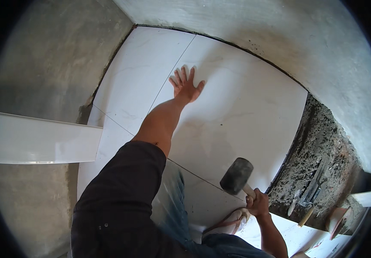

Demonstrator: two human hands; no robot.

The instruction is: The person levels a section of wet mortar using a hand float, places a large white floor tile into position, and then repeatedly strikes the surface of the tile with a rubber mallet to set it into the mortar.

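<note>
My left hand rests with fingers spread on a large white floor tile, close to the seam with the tile on its left. In my right hand is the wooden handle of a rubber mallet. Its black head is over the near edge of the large tile; whether it touches the surface I cannot tell. My right hand is low at the right, near my sandalled foot.
Right of the tile lies rough grey mortar, with trowels on it. Plastered walls meet the tiles at the back and left. A white panel juts in from the left. A reddish-edged object stands at the lower right.
</note>
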